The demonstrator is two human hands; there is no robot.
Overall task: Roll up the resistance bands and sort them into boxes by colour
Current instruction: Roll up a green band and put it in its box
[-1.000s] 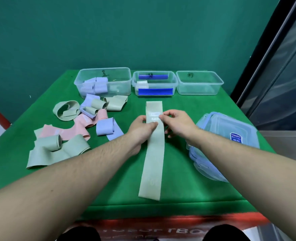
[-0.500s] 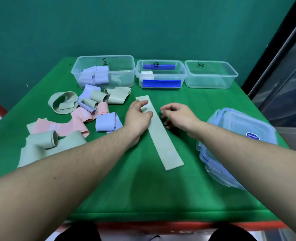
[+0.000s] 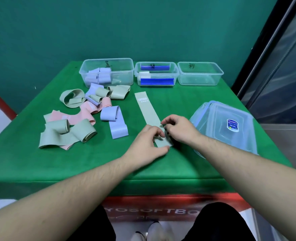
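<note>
Reaching in from the bottom of the frame, two bare forearms meet at centre, where the left hand [image 3: 148,142] and right hand [image 3: 179,130] curl their fingertips onto the near end of a pale green band [image 3: 148,111], apparently pinching it to begin a roll; how firm the hold is cannot be told. That band lies flat on the green table [image 3: 91,164], running up toward the boxes.

At right of centre sits a stack of clear lids [image 3: 229,126] with a blue sticker.

Left of centre lies the unsorted pile [image 3: 84,115]: green, pink and lilac bands, some loosely curled, some flat, overlapping one another.

Across the upper middle stand three clear boxes in a row, each hand-labelled. Inside the left box [image 3: 124,66] are several rolled lilac bands. Within the middle box [image 3: 176,73] show one pale roll and blue strips, which may be part of the box. Nothing can be seen in the right box [image 3: 218,73].

Judging by this, sorting is at an early stage: lilac is partly done, green barely begun, pink not begun, with most bands left to roll
</note>
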